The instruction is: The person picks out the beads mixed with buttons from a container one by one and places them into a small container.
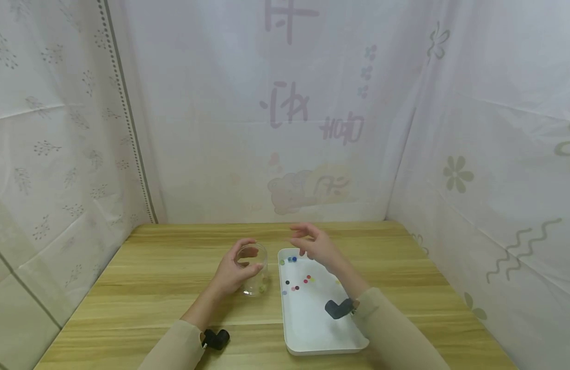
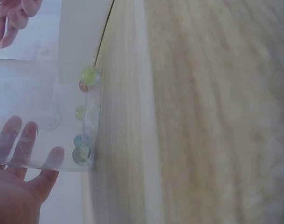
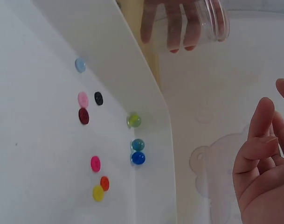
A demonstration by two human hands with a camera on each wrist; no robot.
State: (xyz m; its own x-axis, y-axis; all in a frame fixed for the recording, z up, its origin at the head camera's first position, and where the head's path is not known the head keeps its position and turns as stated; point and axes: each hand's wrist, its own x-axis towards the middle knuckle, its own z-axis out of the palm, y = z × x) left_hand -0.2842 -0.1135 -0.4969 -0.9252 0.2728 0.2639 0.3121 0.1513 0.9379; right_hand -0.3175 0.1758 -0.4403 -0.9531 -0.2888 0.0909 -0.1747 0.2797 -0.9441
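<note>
Marbles (image 2: 90, 75) lie in the jar (image 1: 252, 284) left of the tray (image 1: 312, 329), held by the left hand's (image 1: 233, 268) curled fingers; three tray marbles (image 3: 138, 157) remain, beside buttons (image 3: 95, 164). The right hand's (image 1: 318, 248) loosely bent fingers, above the tray's far end, show nothing held. Only the left wrist view distinguishes five jarred marbles.

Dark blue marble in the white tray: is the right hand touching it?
Apart. The right wrist view shows a plain gap: the dark blue marble lies in the white tray, while the right hand appears well beyond the tray's wall.
</note>
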